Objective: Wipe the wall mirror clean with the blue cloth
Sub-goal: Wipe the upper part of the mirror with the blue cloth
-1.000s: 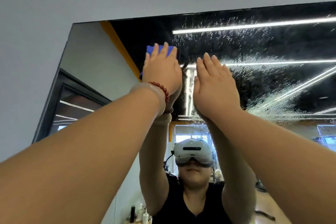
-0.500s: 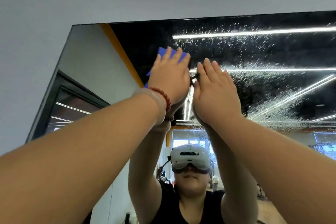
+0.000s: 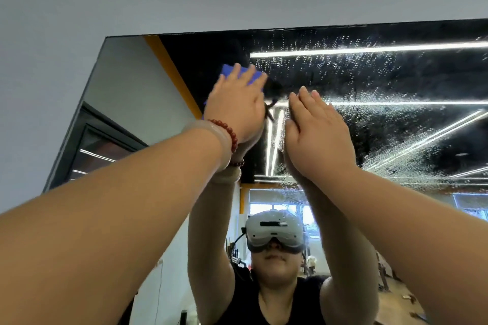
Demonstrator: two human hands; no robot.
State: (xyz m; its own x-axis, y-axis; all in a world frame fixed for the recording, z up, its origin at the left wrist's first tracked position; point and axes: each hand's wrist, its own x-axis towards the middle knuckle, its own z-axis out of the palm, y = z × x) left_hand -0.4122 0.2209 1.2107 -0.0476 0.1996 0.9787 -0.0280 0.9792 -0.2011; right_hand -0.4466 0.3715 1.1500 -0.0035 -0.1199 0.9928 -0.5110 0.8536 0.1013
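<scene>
We press our left hand [image 3: 236, 105] flat, fingers straight and slightly spread, on the blue cloth [image 3: 230, 71], pinning it to the wall mirror [image 3: 396, 137] just under its top edge, toward its upper left corner; only the cloth's upper corners and a sliver at its left show past the fingers. Our right hand [image 3: 317, 134] lies open just beside it, fingers straight and close together, holding nothing, palm seemingly flat on the glass

A red bead bracelet [image 3: 227, 131] and a pale bangle [image 3: 211, 133] ring the left wrist. Droplets [image 3: 369, 74] speckle the glass from the right hand rightward and up to the top edge, while the patch by the upper left corner looks clear

We judge the bare right palm the main hazard: resting on wet glass, it may leave prints and smears that need a second pass. The cloth is held by pressure alone, with no finger curled round it, so on a hard sweep it may bunch or slide out from under the palm and drop. With both arms stretched high, the strip along the top edge is easy to miss, and droplets there may run down into wiped glass. The beads may knock the mirror if the wrist dips

We can read no writing anywhere; the white headset [image 3: 273, 229] in the reflection shows no legible mark, and the cloth is plain
</scene>
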